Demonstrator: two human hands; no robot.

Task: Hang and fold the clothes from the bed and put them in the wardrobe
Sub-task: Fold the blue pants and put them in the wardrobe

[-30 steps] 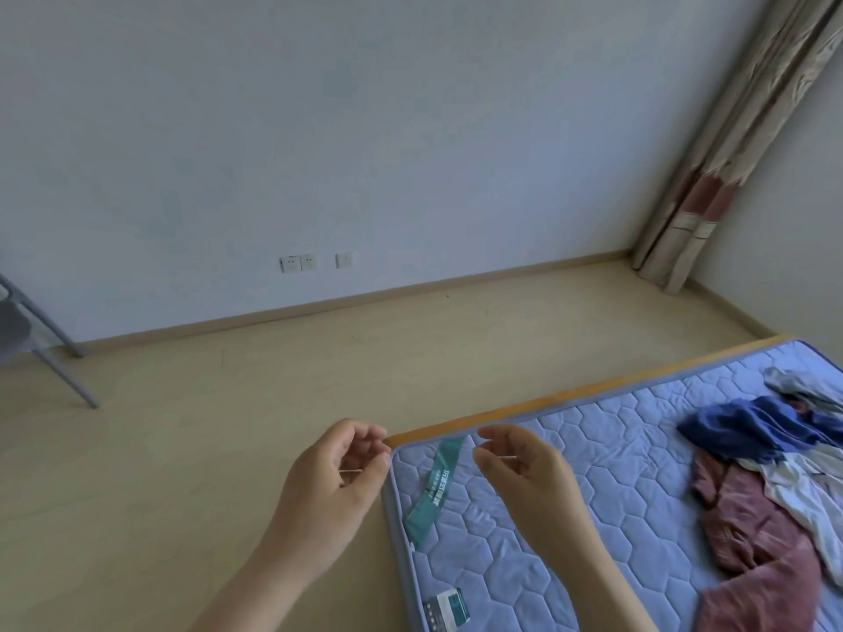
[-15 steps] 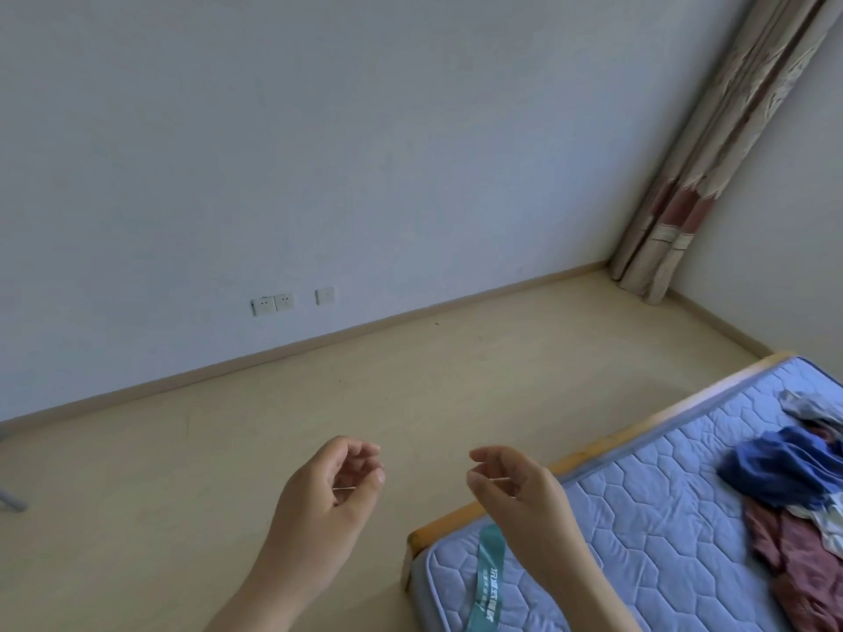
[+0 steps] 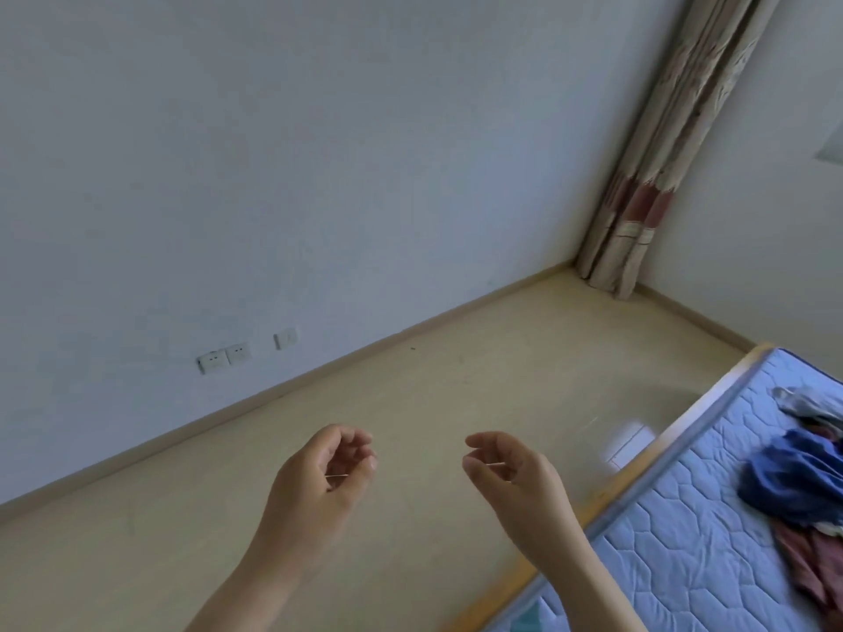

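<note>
Head view: left hand point(image 3: 319, 488) and right hand point(image 3: 513, 476) curl over floor point(image 3: 456, 380), grasp unclear; clothes point(image 3: 793, 485) on mattress point(image 3: 684, 563).

We see, lower right: mattress point(image 3: 675, 554) pale blue w/ hexagon quilt pattern, bed frame point(image 3: 638, 476) orange-tan. Clothes point(image 3: 793, 485) there: deep blue, dusty pink, grey-white. Upper right: curtain point(image 3: 657, 175) beige, patterned, w/ red band. Floor point(image 3: 410, 403) pale tan; wall point(image 3: 273, 152) white.

The left hand point(image 3: 319, 488) and right hand point(image 3: 515, 472) are bare, with slender fingers point(image 3: 484, 442), and both forearms point(image 3: 255, 579) are bare too.
</note>
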